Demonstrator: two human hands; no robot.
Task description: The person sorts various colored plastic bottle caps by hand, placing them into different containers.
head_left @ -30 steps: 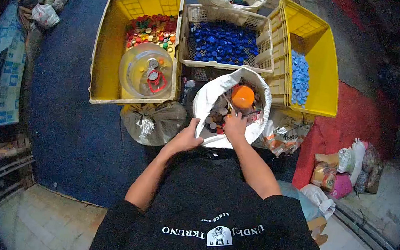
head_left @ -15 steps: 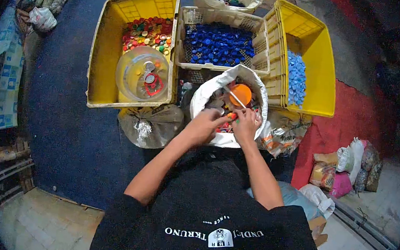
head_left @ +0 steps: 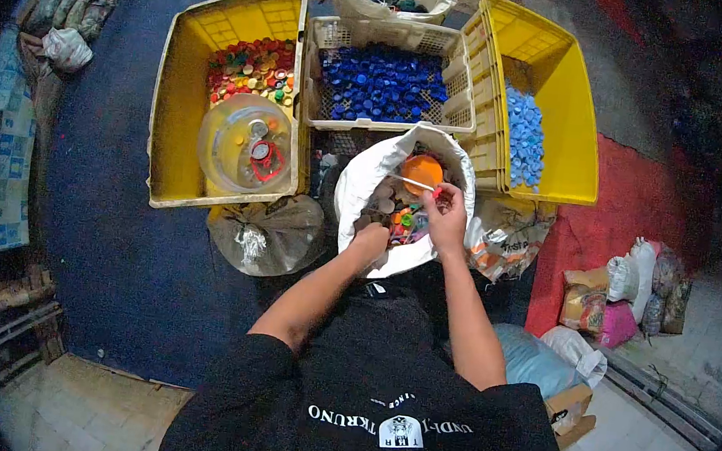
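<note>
A white sack [head_left: 357, 192] stands open in front of me, with mixed bottle caps [head_left: 405, 221] and a large orange lid [head_left: 423, 174] inside. My left hand [head_left: 369, 242] reaches over its near left rim; its fingertips are hidden among the contents. Above the sack's right side, my right hand [head_left: 447, 224] is closed in a pinch. A red cap [head_left: 438, 192] shows at its fingertips, and a thin white stick [head_left: 411, 181] juts leftward from them across the orange lid.
Beyond the sack is a crate of dark blue caps [head_left: 386, 128]. A yellow bin [head_left: 180, 118] at left holds red and yellow caps plus a clear round tub [head_left: 225, 163]. The right yellow bin [head_left: 568, 150] holds light blue caps. Tied sacks [head_left: 265, 233] flank the white sack.
My hands have moved apart: the left went down to the near left rim, the right rose slightly. The white stick now lies flatter. The whole view has shifted a little.
</note>
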